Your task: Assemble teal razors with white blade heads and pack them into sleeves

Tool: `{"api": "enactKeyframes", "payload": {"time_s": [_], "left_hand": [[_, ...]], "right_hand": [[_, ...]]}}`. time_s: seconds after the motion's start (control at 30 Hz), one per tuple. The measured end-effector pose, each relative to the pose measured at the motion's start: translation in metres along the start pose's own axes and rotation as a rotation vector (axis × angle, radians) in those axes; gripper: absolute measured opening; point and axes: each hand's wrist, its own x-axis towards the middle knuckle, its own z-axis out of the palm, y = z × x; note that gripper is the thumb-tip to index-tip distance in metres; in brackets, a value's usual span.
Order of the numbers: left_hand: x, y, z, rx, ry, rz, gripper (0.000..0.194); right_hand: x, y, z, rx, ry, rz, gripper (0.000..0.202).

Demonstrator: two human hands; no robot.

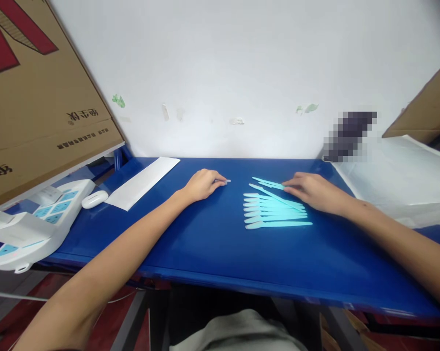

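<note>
Several slim turquoise eyebrow razors (274,213) lie roughly side by side on the blue table (205,253), their paler capped ends to the left. One more razor (267,193) rests slantwise across the upper part of the row. Just beyond the row, my right hand (307,190) is closed, fingertips pinching the right ends of what look like two turquoise razors (269,183) pointing left. Left of the row, my left hand (204,185) pinches a small clear piece (228,181), apparently a plastic cap, between thumb and forefinger.
A white strip (143,183), a white earbud case (94,199) and a power strip (71,207) are on the left. Large cardboard (40,97) leans there. Clear plastic sheeting (398,170) covers the right side; behind the table stands a white wall (223,73).
</note>
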Motion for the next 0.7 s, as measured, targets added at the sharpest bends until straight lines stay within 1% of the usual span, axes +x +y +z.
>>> {"api": "enactKeyframes", "payload": {"time_s": [0.07,0.13,0.3,0.4,0.5,0.63,0.7], "left_hand": [[-0.0058,-0.0016,-0.0005,-0.075,0.026,-0.009,0.026],[-0.0075,-0.0018,-0.0002,-0.103,0.042,-0.022,0.025],[-0.0065,0.0025,0.0001,-0.041,0.053,0.004,0.027],[-0.0064,0.0048,-0.0002,0.004,0.05,0.019,0.028],[-0.0062,0.005,-0.0003,0.012,0.044,0.024,0.028],[-0.0059,0.0039,-0.0006,-0.058,0.018,-0.001,0.03],[-0.006,0.0037,-0.0013,-0.088,0.013,-0.015,0.03]], "right_hand": [[0.0005,0.0,-0.0001,0.026,0.015,0.016,0.048],[0.0007,-0.0003,-0.0001,0.051,0.029,0.032,0.048],[0.0011,-0.0014,0.0019,0.103,0.049,0.026,0.047],[0.0012,-0.0025,0.002,0.088,0.055,0.019,0.046],[0.0004,-0.0042,-0.0008,0.054,0.014,0.052,0.044],[-0.0011,-0.0056,-0.0056,0.042,-0.079,0.096,0.043],[-0.0014,-0.0054,-0.0062,0.041,-0.089,0.092,0.044]]}}
